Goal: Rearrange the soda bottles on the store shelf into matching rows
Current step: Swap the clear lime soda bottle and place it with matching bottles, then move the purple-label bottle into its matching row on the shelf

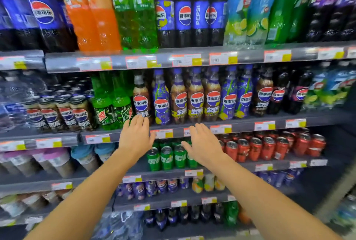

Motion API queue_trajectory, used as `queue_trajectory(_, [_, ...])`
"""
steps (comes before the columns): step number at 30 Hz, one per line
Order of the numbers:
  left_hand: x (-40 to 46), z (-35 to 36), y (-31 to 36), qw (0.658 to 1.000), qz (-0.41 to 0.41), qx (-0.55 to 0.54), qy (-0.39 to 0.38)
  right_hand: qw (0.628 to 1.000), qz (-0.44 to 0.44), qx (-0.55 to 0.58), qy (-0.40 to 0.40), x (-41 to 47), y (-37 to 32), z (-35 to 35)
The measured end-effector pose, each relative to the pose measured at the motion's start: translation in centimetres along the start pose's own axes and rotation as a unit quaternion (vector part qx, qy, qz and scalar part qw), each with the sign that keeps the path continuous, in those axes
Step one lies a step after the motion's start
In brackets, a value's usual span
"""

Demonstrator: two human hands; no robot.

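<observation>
Approach step — left hand [134, 135] and right hand [204, 143], fingers spread and empty, reach toward 12 o'clock; next, likely grip the stray purple bottle [161, 99].

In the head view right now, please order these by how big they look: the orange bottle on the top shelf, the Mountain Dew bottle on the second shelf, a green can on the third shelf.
1. orange bottle
2. Mountain Dew bottle
3. green can

All stand at similar depth, so the order is fairly sure.

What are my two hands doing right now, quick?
Left hand: open, fingers straight, holding nothing.
Right hand: open, holding nothing.
</observation>
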State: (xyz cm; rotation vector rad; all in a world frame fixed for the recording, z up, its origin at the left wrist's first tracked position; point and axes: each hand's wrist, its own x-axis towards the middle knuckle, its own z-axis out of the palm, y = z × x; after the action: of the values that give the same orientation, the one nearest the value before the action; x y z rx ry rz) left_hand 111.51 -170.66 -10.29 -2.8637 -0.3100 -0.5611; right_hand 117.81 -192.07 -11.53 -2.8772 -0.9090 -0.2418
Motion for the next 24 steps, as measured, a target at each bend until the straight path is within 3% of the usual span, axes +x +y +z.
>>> queue_trajectory(7, [2.1,-0.3,-0.5,0.999,0.028,-0.009,0.012,0.999,0.032,-0.020,-0.007,-0.2,-0.6,0.2])
queue_trajectory(17, [6.3,-1.6,0.5,0.992,0.058,-0.102,0.054,0.998,0.056,-0.023,-0.016,-0.7,-0.8,0.5])
queue_trajectory(24, [10.7,-2.6,1.6,0.972,-0.015,-0.222,0.079,0.996,0.080,-0.018,-0.028,-1.5,1.7,-0.6])
